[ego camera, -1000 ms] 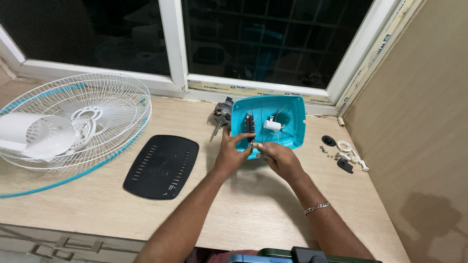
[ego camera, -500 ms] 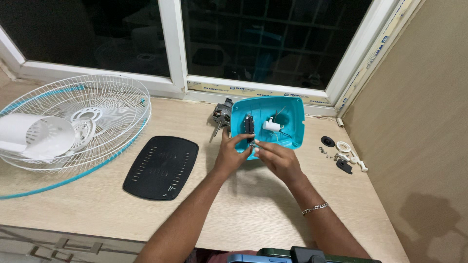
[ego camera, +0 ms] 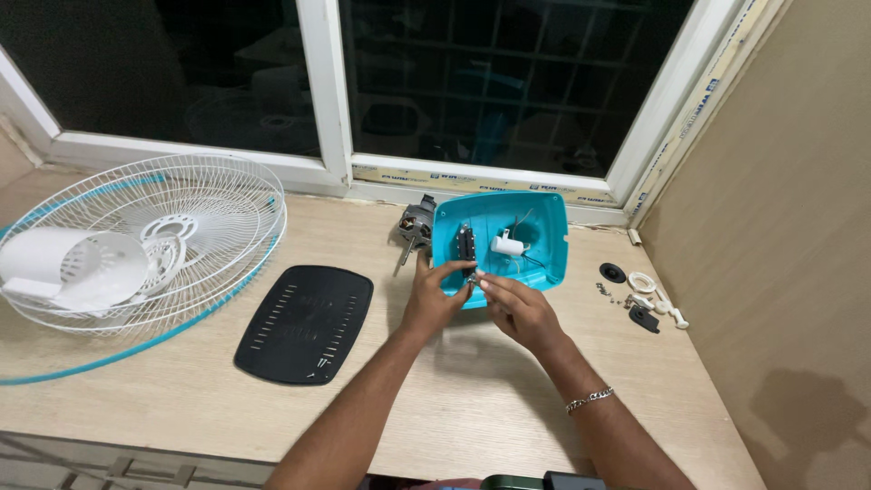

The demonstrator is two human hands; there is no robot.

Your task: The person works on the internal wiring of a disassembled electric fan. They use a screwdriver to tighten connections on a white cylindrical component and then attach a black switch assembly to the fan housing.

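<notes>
Here, mid-frame, my left hand [ego camera: 434, 295] and right hand [ego camera: 515, 310] pinch something tiny at the teal housing [ego camera: 544, 238] rim — too small to identify.

This looks like a room in a home, used as a makeshift repair spot. A pale wood-grain surface [ego camera: 472, 408] runs under a white-framed window [ego camera: 318, 109] with dark panes and outside bars, beside a plain beige wall [ego camera: 780, 227]. A taken-apart household fan lies spread out: wire fan guard [ego camera: 209, 227], black vented cover [ego camera: 304, 322], turquoise housing [ego camera: 544, 227].
</notes>
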